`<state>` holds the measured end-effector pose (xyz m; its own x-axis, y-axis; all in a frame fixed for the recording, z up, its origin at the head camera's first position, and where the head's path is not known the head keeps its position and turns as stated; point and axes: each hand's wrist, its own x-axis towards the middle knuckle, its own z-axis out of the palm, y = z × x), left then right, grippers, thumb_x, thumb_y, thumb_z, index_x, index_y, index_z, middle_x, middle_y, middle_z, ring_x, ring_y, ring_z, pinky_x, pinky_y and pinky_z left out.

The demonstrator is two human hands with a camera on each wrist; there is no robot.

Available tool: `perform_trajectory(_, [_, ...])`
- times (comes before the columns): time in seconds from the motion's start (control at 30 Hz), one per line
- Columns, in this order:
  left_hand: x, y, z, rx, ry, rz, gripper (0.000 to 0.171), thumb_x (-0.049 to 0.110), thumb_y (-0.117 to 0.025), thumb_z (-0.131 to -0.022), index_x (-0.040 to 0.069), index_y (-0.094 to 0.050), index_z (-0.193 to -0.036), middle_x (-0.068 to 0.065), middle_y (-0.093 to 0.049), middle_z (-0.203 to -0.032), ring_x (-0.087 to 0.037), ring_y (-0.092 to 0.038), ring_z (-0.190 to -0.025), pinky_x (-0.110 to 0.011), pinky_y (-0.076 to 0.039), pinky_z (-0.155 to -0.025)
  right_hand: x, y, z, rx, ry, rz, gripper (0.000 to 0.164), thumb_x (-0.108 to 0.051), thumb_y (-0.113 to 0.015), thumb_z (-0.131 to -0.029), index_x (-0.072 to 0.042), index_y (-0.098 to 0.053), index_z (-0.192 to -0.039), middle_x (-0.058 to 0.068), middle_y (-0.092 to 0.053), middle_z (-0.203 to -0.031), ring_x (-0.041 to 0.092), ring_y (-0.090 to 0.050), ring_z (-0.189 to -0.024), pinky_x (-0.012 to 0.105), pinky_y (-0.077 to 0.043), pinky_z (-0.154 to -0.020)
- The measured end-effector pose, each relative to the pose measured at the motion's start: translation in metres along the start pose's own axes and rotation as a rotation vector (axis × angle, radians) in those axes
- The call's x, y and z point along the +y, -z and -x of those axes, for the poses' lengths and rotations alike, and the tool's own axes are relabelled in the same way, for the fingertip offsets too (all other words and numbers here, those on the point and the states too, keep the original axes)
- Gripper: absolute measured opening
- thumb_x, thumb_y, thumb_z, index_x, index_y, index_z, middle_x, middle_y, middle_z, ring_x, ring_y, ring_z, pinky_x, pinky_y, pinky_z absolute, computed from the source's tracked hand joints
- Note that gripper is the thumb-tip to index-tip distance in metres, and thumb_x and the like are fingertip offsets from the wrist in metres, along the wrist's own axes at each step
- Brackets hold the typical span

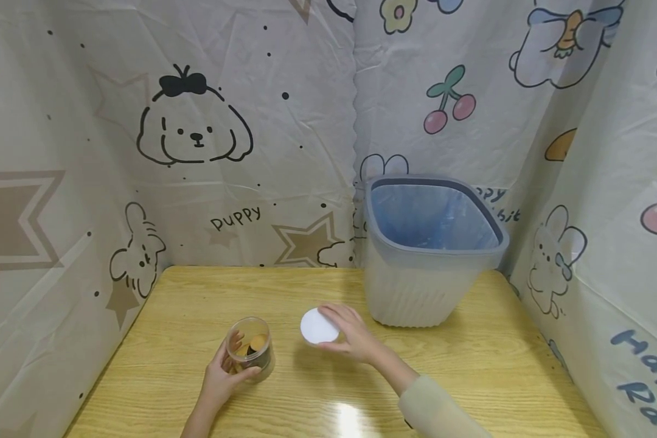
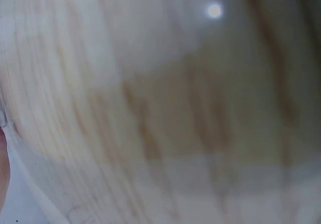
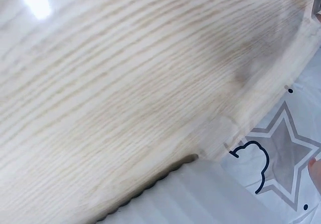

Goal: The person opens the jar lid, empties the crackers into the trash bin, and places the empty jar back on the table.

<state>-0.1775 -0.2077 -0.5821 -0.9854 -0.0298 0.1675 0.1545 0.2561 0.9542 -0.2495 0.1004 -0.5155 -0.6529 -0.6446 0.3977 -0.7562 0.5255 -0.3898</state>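
Observation:
My left hand grips a clear round jar at the left middle of the table, thumb on the near side and fingers round the far side. Inside the jar lie orange round pieces with something dark beside them; their kind is too small to make out. To the right of the jar, my right hand holds a white round lid by its right edge, apart from the jar. In the wrist views, only a bit of a finger shows at the edge, and the jar and lid are mostly out of sight.
A pale bin with a grey-blue rim and a blue liner stands at the back right of the wooden table. Printed curtains hang behind and at both sides.

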Motion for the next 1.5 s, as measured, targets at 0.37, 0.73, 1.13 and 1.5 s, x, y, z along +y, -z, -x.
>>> perform_trajectory(0.37, [-0.001,-0.001,-0.001,0.003,-0.002,-0.006,0.087,0.007,-0.077,-0.071,0.014,-0.028,-0.143,-0.015,-0.037,-0.142,-0.037,-0.030,-0.130,-0.053,-0.025,-0.104,0.004,-0.005,0.023,-0.013,-0.047,0.012,0.073,-0.047,-0.063,-0.080,-0.007,-0.040,-0.136,0.011,-0.043,-0.137,0.027,-0.040,-0.123,0.053,-0.027,-0.104])
perform_trajectory(0.73, [-0.001,-0.001,0.001,0.009,-0.027,-0.007,0.088,0.007,-0.078,-0.070,0.012,-0.029,-0.143,-0.017,-0.037,-0.141,-0.041,-0.031,-0.128,-0.056,-0.025,-0.102,0.002,-0.017,0.042,-0.052,-0.120,-0.029,0.074,-0.052,-0.058,-0.082,-0.005,-0.040,-0.137,0.014,-0.042,-0.137,0.033,-0.038,-0.124,0.059,-0.025,-0.102])
perform_trajectory(1.13, [0.001,-0.001,0.001,0.004,-0.014,0.015,0.087,0.007,-0.077,-0.071,0.012,-0.028,-0.142,-0.018,-0.036,-0.141,-0.042,-0.030,-0.128,-0.058,-0.023,-0.103,0.008,-0.033,0.057,-0.107,-0.178,0.043,0.075,-0.057,-0.055,-0.082,-0.006,-0.042,-0.135,0.011,-0.044,-0.136,0.031,-0.039,-0.123,0.054,-0.027,-0.104])
perform_trajectory(1.5, [0.001,-0.001,0.000,0.006,-0.002,0.029,0.086,0.007,-0.077,-0.071,0.013,-0.030,-0.142,-0.017,-0.037,-0.141,-0.041,-0.030,-0.129,-0.058,-0.023,-0.103,0.011,-0.042,0.065,-0.132,-0.210,0.043,0.075,-0.059,-0.053,-0.082,-0.007,-0.042,-0.135,0.009,-0.044,-0.136,0.027,-0.040,-0.123,0.053,-0.027,-0.104])
